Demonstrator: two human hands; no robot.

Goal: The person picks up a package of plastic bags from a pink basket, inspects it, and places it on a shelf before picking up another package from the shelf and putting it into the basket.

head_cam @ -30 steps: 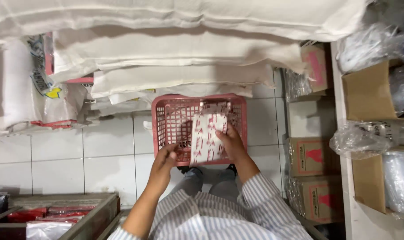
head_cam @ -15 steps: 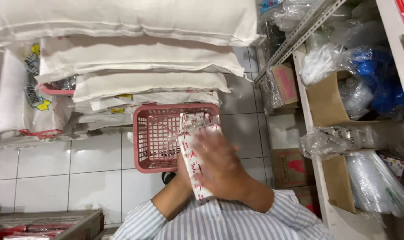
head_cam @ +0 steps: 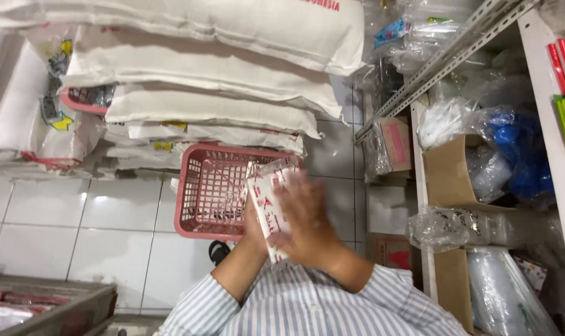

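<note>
We hold a flat white plastic packet with red print (head_cam: 267, 208) between both hands, our right hand (head_cam: 307, 224) spread open across its front and our left hand (head_cam: 252, 225) gripping it from behind. Just beyond our fingers sits a pink plastic lattice basket (head_cam: 211, 190) on the white tiled floor (head_cam: 77, 218), with stacked white woven sacks (head_cam: 220, 106) farther off.

Stacked white sacks (head_cam: 208, 106), metal shelf (head_cam: 444, 56) with plastic bags (head_cam: 475, 227), cardboard boxes (head_cam: 447, 177), white tiled floor (head_cam: 77, 224)
</note>
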